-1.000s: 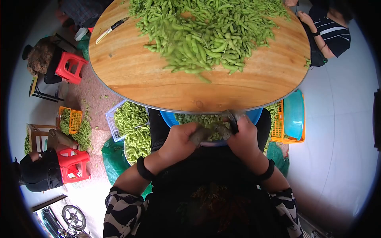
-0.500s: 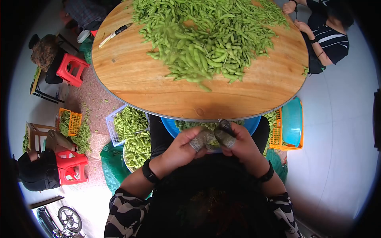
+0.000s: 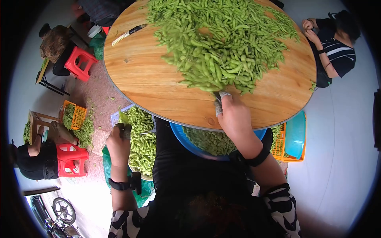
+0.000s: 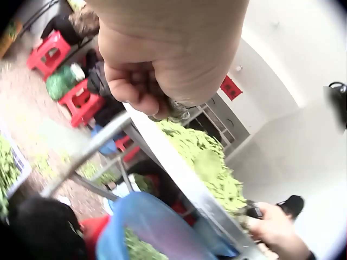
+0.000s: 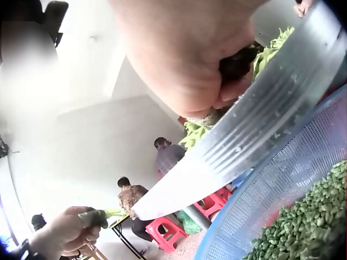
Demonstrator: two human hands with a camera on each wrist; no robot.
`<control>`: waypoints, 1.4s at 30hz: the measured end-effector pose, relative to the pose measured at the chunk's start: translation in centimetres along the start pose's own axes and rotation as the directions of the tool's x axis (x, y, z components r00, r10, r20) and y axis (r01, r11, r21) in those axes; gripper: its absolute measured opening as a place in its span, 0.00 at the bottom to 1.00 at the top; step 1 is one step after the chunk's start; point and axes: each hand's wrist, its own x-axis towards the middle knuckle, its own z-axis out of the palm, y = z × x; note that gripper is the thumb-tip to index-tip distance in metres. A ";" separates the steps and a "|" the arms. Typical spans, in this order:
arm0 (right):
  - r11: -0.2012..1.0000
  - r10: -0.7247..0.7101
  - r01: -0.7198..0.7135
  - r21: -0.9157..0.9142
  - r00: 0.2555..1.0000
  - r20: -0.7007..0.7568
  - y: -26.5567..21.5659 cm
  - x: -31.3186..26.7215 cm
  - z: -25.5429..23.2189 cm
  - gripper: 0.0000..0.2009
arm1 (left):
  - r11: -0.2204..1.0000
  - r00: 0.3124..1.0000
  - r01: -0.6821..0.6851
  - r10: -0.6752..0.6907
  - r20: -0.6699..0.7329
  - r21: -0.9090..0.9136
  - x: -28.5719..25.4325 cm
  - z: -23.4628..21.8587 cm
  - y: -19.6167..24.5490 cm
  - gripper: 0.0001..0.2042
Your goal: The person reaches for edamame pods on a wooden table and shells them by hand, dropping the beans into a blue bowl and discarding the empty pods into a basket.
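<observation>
My left hand (image 3: pixel 118 146) is out to the left over a crate of pods (image 3: pixel 139 131), pinching a green bean pod (image 3: pixel 124 118) between thumb and fingers. A dark cover wraps its thumb. My right hand (image 3: pixel 237 121) reaches over the round wooden table (image 3: pixel 158 99), fingertips right at the near edge of the pod pile (image 3: pixel 222 51). It grips a small dark-handled tool (image 5: pixel 238 65), whose working end is hidden; a grey cover wraps its thumb. Below the table edge, a blue basin (image 3: pixel 178 135) on the lap contains shelled green beans (image 5: pixel 303 216).
A black-handled knife (image 3: pixel 129 35) lies on the table's left. Orange crates (image 3: pixel 279 146) stand at right and far left. A person in a striped top (image 3: pixel 337 51) sits at the right; others sit at left near red stools (image 3: pixel 80 63). The table has a metal edge (image 5: pixel 233 130).
My hands were together above the basin. The left has moved left over the crate with a pod; the right has gone forward to the pile, still holding the dark-handled tool.
</observation>
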 end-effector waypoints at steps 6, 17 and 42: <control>0.720 0.125 -0.156 0.676 0.988 0.095 -1.6 -2.6 -0.6 0.15 | 0.998 0.998 -0.013 0.017 -0.065 0.059 0.3 -0.4 4.6 0.14; 0.964 -0.078 0.103 0.244 0.991 -0.110 -0.5 0.6 -1.6 0.14 | 0.592 0.915 0.296 0.051 0.401 -0.750 -0.4 1.9 7.6 0.14; 0.600 -0.013 -0.235 0.765 0.953 0.303 -1.4 -4.2 -4.3 0.18 | 0.369 0.774 0.388 0.368 0.516 -0.845 -0.5 4.6 16.9 0.06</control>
